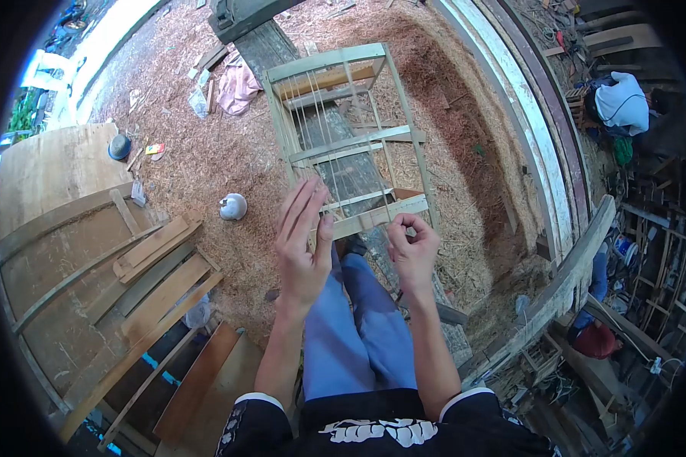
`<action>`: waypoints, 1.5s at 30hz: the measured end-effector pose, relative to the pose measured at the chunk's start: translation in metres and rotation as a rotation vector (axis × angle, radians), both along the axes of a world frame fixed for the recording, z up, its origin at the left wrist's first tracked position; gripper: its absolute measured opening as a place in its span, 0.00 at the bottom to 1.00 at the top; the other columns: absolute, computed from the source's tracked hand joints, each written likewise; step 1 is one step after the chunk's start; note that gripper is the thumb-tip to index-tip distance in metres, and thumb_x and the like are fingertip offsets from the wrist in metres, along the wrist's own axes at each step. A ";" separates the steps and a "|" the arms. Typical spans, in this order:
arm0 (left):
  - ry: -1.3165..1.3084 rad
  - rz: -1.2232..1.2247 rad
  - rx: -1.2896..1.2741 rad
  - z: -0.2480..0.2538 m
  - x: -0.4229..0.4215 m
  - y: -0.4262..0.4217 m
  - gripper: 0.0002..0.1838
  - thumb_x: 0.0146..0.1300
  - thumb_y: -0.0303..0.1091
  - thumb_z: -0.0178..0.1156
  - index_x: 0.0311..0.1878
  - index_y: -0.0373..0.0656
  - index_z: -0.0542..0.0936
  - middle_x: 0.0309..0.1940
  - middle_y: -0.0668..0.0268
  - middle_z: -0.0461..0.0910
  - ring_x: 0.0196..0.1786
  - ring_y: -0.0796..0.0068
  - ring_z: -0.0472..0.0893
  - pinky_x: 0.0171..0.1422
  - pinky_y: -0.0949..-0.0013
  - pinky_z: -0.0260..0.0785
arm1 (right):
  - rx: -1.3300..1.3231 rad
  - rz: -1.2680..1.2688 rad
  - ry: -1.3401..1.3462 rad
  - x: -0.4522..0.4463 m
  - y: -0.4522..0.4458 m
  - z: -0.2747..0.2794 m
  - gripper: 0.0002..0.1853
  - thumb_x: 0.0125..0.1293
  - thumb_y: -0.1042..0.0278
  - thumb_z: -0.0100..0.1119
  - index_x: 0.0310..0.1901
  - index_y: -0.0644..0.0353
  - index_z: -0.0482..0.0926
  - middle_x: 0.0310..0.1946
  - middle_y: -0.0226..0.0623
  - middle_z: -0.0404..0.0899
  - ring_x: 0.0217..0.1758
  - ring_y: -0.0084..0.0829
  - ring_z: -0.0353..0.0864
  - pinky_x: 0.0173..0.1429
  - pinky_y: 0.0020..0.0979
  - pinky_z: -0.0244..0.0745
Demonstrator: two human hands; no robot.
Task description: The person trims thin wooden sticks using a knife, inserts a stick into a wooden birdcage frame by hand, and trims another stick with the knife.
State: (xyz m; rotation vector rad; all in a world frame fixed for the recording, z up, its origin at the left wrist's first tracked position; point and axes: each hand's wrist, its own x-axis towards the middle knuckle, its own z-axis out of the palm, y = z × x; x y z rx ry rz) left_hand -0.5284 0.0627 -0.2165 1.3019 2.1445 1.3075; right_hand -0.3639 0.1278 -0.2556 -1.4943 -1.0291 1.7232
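In the middle of the head view, a wooden frame [351,148] with crossbars and several thin strings [318,114] running along it stands on a grey plank. My left hand [305,240] is raised at the frame's near left corner, its fingers extended and the thumb apart. Near the right end of the near crossbar is my right hand [413,247], with thumb and index finger curled together in a pinch. Whatever that pinch may hold is too small to make out. Both hands appear above my legs.
Wood shavings cover the ground. A round white object [232,206], a dark bowl [120,147] and a pink cloth [238,85] lie to the left. Stacked boards [160,247] fill the lower left. Long beams [537,152] run along the right; beyond them is a person [621,104].
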 end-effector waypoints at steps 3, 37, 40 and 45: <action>0.088 -0.061 0.005 0.018 0.011 0.007 0.18 0.68 0.30 0.58 0.60 0.38 0.79 0.63 0.58 0.77 0.70 0.55 0.71 0.75 0.55 0.57 | -0.106 -0.002 0.148 0.019 0.015 0.014 0.02 0.65 0.78 0.60 0.38 0.63 0.78 0.25 0.22 0.73 0.20 0.10 0.65 0.22 0.17 0.59; -0.107 -1.314 -0.197 0.244 0.204 0.001 0.06 0.57 0.28 0.69 0.38 0.39 0.87 0.27 0.64 0.84 0.25 0.79 0.78 0.30 0.74 0.69 | 0.916 0.081 -1.005 0.220 -0.135 0.291 0.10 0.52 0.63 0.69 0.32 0.56 0.79 0.32 0.34 0.75 0.31 0.37 0.81 0.33 0.36 0.76; -0.160 -1.373 -0.235 0.228 0.209 -0.022 0.08 0.60 0.30 0.67 0.40 0.37 0.87 0.20 0.71 0.81 0.22 0.90 0.71 0.28 0.79 0.64 | 0.861 -0.054 -1.106 0.209 -0.180 0.290 0.12 0.50 0.63 0.70 0.33 0.56 0.78 0.38 0.35 0.79 0.38 0.38 0.81 0.43 0.38 0.76; -0.366 -1.325 -0.511 0.196 0.217 -0.056 0.08 0.61 0.30 0.68 0.36 0.33 0.86 0.24 0.68 0.84 0.27 0.87 0.78 0.32 0.81 0.69 | 0.811 -0.327 -1.344 0.188 -0.241 0.290 0.12 0.54 0.65 0.69 0.40 0.53 0.81 0.44 0.33 0.76 0.52 0.35 0.77 0.63 0.43 0.67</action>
